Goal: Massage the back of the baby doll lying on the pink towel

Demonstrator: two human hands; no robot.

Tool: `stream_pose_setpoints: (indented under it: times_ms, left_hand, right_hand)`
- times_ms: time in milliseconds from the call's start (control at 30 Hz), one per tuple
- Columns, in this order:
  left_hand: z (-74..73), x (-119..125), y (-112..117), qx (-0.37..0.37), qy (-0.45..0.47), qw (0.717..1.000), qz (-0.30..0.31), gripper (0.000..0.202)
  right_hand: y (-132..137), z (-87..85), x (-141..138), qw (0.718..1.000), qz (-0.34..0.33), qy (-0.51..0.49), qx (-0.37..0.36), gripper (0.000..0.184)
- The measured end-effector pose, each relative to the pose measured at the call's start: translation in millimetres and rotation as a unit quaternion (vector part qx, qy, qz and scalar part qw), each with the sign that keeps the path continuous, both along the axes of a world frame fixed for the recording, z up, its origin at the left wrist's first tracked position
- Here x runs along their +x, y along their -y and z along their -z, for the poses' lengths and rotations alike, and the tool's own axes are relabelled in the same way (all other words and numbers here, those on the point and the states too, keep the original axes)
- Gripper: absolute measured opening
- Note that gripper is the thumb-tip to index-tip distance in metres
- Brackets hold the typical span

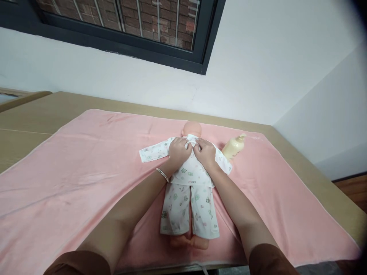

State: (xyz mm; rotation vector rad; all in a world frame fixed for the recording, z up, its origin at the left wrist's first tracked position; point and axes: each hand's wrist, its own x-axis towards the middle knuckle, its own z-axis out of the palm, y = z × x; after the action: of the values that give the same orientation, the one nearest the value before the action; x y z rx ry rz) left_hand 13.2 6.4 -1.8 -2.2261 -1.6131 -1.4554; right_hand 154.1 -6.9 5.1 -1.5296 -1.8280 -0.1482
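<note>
A baby doll (191, 130) lies stretched out on a pink blanket, its bald head toward the wall and its bare feet toward me. It wears a white patterned shirt (190, 172) and matching trousers (174, 210). My left hand (180, 151) is closed on the shirt just below the collar, fingers curled. Beside it, my right hand (205, 152) pinches the shirt at the same height, the two thumbs close together. Exactly how much cloth lies between the fingers is hidden. One shirt sleeve (155, 151) reaches out to the left, the other slants down to the right.
A pale yellow bottle (234, 147) lies to the right of the doll, near the right sleeve. The pink blanket (86, 164) covers much of the wooden table (74, 101). Behind are a white wall and a dark-framed window (197, 57).
</note>
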Motion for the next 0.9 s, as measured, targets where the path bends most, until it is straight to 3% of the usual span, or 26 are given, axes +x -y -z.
stream_pose_setpoints:
  times_ms: [200, 633, 900]
  left_hand:
    - [-3.3, 2, 5, -0.034, 0.007, 0.998, -0.044, 0.019]
    - [-1.0, 0, -8, -0.099, -0.039, 0.994, -0.008, 0.031]
    - [2.0, 0, -12, -0.11, -0.046, 0.993, 0.0, 0.036]
  right_hand:
    - [9, -8.1, -7, 0.997, 0.065, -0.024, -0.031, 0.029]
    - [-5, -10.4, 1, 0.997, -0.024, 0.027, -0.071, 0.04]
    - [-12, -2.0, 4, 0.996, -0.026, 0.035, -0.076, 0.045]
